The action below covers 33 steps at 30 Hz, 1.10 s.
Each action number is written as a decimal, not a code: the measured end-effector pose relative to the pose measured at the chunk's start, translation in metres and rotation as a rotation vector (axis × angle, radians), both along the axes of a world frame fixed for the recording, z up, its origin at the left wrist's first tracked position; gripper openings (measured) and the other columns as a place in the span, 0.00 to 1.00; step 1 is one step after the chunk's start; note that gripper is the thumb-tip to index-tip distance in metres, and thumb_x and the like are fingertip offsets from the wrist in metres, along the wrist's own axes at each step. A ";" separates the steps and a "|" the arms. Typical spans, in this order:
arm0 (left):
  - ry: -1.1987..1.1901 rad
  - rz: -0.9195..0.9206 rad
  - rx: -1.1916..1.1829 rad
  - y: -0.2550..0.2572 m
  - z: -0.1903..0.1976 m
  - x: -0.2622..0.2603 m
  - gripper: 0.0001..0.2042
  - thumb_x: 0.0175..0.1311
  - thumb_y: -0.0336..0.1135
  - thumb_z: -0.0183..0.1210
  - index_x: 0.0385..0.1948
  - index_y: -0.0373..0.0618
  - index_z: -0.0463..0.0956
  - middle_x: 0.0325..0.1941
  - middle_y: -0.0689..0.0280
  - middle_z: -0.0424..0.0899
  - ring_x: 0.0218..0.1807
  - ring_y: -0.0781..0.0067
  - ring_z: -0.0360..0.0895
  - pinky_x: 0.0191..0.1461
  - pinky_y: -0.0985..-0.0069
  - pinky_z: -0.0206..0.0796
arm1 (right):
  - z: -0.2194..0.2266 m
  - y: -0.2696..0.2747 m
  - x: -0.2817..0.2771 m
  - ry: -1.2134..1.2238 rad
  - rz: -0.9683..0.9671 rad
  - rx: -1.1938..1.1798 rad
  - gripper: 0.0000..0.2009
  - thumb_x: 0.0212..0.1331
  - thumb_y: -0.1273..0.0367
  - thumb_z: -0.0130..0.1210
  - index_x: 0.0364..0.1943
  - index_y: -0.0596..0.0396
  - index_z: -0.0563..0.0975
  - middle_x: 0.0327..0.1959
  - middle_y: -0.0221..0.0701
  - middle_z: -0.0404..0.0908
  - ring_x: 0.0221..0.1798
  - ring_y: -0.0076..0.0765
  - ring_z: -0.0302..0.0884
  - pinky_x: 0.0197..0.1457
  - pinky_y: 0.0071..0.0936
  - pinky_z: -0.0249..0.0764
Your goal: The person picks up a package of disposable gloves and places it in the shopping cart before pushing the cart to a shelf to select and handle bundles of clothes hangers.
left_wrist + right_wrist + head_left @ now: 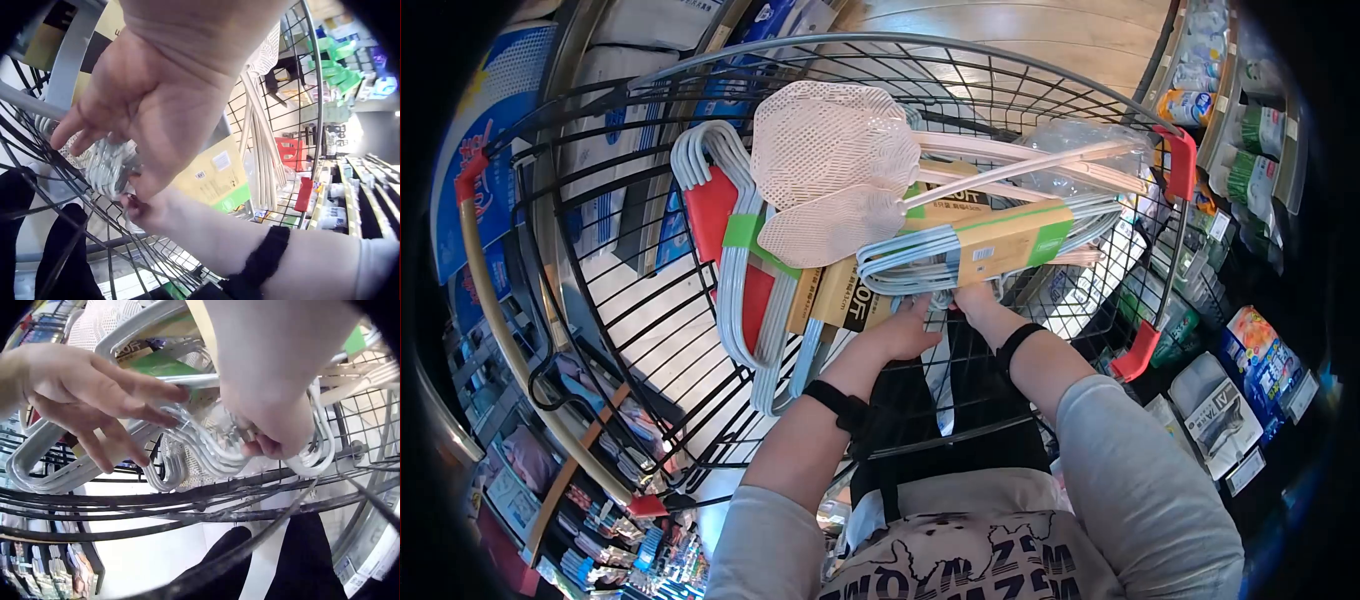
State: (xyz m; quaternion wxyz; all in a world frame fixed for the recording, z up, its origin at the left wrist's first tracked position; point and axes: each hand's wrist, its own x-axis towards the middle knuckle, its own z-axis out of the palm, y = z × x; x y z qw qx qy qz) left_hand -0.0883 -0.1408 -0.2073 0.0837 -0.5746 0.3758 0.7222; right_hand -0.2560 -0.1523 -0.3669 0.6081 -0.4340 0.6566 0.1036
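Observation:
Bundles of pale blue-grey clothes hangers (pixel 745 260) with cardboard and green wraps lie in a wire shopping cart (pixel 630 375). My right hand (pixel 275 428) reaches over the cart's near side with fingers curled round the metal hooks (pixel 206 450) of a hanger bundle. Just left of it, my left hand (pixel 94 394) is spread with loosely bent fingers, close by the hooks and holding nothing. Pinkish fly swatters (pixel 830 145) lie on top of the hangers, their long handles (pixel 1030 170) pointing right. In the head view the wrapped bundle (pixel 1010 240) partly hides my fingertips.
Store shelves (pixel 1240 150) with packaged goods run along the right. Blue and white packs (pixel 510 130) stand at the left. The cart has red corner pieces (pixel 1180 165) and a curved handle bar (pixel 510 330). A wooden floor (pixel 1010 40) lies beyond.

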 end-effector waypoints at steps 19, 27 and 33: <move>0.016 -0.047 0.008 -0.003 0.008 0.005 0.40 0.59 0.46 0.55 0.69 0.43 0.41 0.72 0.39 0.37 0.73 0.46 0.44 0.72 0.68 0.45 | 0.041 -0.032 0.009 0.080 -0.537 0.275 0.07 0.66 0.65 0.46 0.30 0.48 0.70 0.18 0.25 0.67 0.14 0.21 0.60 0.14 0.17 0.55; 0.005 -0.006 -0.059 -0.004 0.034 0.009 0.39 0.59 0.44 0.55 0.69 0.47 0.43 0.71 0.37 0.42 0.73 0.46 0.44 0.72 0.68 0.44 | 0.089 -0.049 -0.004 0.036 -0.209 0.442 0.07 0.64 0.66 0.49 0.43 0.50 0.71 0.27 0.28 0.75 0.20 0.25 0.74 0.18 0.19 0.71; -0.105 -0.126 -0.080 -0.009 0.065 0.002 0.37 0.59 0.43 0.55 0.69 0.49 0.46 0.70 0.36 0.43 0.69 0.42 0.53 0.70 0.66 0.51 | 0.126 -0.056 -0.014 0.026 -0.254 0.368 0.10 0.63 0.69 0.49 0.47 0.53 0.69 0.31 0.31 0.76 0.20 0.30 0.75 0.19 0.21 0.75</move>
